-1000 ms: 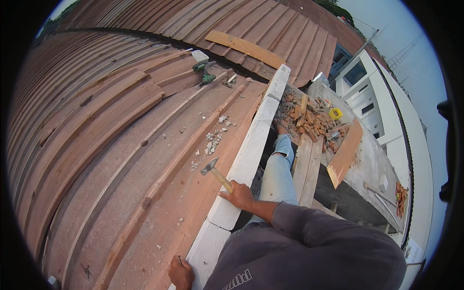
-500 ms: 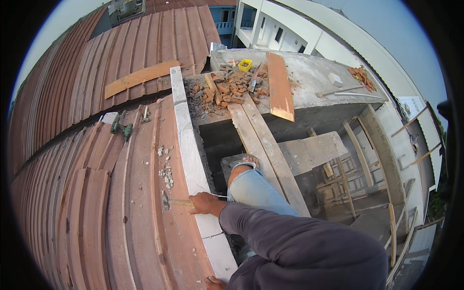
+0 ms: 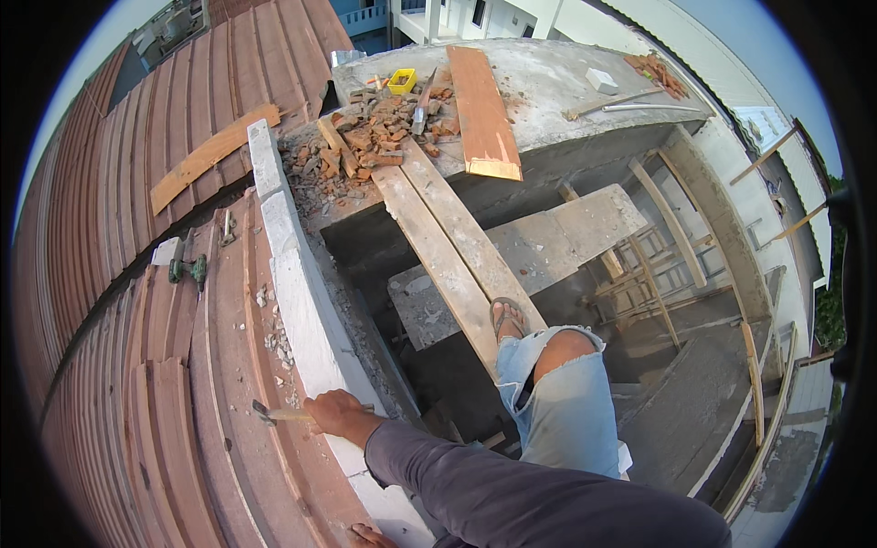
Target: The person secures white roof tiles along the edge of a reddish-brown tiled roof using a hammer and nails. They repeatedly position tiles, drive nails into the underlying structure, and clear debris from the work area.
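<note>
My right hand is closed around the wooden handle of a hammer. Its metal head hangs over the red metal roof, left of a low wall of white blocks. The handle's other end shows just past my hand, above the wall. At the bottom edge, my left hand touches the roof side of the same wall; most of it is cut off, so its grip is unclear. My sandalled foot stands on wooden planks that span an opening.
Right of the wall lies a deep opening with timber props. Broken bricks, a handsaw and a yellow tub sit on the far concrete slab. A green power drill and mortar crumbs rest on the ribbed roof.
My leg has swung right, away from the wall, and the foot now stands on the planks. My view has shifted. The hammer stays in my right hand; the left stays by the wall.
</note>
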`<state>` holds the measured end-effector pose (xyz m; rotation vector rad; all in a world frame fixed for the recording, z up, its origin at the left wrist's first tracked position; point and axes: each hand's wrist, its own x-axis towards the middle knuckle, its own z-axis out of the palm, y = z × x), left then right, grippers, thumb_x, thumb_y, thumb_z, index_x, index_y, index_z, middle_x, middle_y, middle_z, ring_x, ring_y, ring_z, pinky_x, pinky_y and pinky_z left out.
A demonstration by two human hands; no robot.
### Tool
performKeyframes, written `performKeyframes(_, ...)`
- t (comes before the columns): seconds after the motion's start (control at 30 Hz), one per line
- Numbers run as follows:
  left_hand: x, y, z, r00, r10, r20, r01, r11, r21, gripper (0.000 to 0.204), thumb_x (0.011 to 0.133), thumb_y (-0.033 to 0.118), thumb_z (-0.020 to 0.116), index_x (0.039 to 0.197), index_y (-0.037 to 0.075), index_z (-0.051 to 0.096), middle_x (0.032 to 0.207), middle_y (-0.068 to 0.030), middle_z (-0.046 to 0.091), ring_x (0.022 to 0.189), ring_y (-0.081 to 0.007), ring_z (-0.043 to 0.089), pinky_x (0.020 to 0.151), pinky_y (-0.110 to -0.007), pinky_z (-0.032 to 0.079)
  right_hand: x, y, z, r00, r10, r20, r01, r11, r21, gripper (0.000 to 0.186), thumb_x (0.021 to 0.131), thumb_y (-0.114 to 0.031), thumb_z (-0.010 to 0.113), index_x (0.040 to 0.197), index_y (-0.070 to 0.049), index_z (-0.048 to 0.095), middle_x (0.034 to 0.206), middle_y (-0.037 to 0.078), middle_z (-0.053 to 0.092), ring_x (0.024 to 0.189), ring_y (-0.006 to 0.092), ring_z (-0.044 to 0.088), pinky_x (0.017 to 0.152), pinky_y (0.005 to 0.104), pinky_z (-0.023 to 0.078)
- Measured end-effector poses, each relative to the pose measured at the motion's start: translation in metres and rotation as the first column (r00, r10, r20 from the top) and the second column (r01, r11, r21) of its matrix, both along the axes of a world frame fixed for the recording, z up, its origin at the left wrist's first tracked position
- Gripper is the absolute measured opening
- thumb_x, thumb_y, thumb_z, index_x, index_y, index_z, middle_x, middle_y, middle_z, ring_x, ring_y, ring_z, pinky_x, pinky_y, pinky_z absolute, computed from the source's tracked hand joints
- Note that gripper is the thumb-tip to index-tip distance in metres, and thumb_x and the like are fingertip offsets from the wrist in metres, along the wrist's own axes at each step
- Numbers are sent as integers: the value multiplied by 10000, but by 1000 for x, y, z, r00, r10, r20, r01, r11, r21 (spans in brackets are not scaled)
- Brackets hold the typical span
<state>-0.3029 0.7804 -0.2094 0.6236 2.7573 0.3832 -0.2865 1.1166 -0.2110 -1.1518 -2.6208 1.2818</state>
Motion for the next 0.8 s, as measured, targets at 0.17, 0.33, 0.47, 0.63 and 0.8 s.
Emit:
performKeyframes(0.17,-16,142,-8,949,-226,-219,279,927,250,295,1111,248,489,1109,-1,647,1161,-250,651,1066,-482,634,887,-546,500,63,6,46,973,-198,-123,161,952,-259,542,965,-549,751,1080,-26,675,918,228,756,898,436,759,804,546,574)
performKeyframes(0.33,-13,216,-24,980,195,-36,-193,980,50,447,1146,354,428,1299,14,674,1339,-276,684,1212,-479,650,1023,-552,500,205,40,136,873,-416,-256,354,900,-255,447,986,-387,763,1041,18,583,817,264,713,806,484,738,738,543,564)
performKeyframes(0.47,-14,215,-25,985,168,-44,-168,986,12,590,1148,407,395,1445,-54,611,1382,-325,667,1257,-498,646,1082,-536,496,255,109,147,797,-601,-56,557,769,-314,394,981,-311,756,1073,30,582,881,252,712,834,421,740,772,486,567)
performKeyframes(0.63,-14,224,-10,973,231,-25,-232,961,-151,601,1148,413,388,1446,-62,603,1411,-322,646,1276,-499,624,1105,-538,467,255,191,110,736,-655,174,616,539,-574,470,979,-398,766,1041,30,581,799,197,680,789,336,721,734,480,549)
performKeyframes(0.8,-7,243,-1,969,240,-54,-245,913,-326,640,1147,431,373,1502,-63,571,1487,-315,599,1361,-495,559,1152,-535,432,278,210,76,835,-486,257,547,691,-472,557,963,-503,763,1017,23,586,749,180,671,716,325,715,686,475,553)
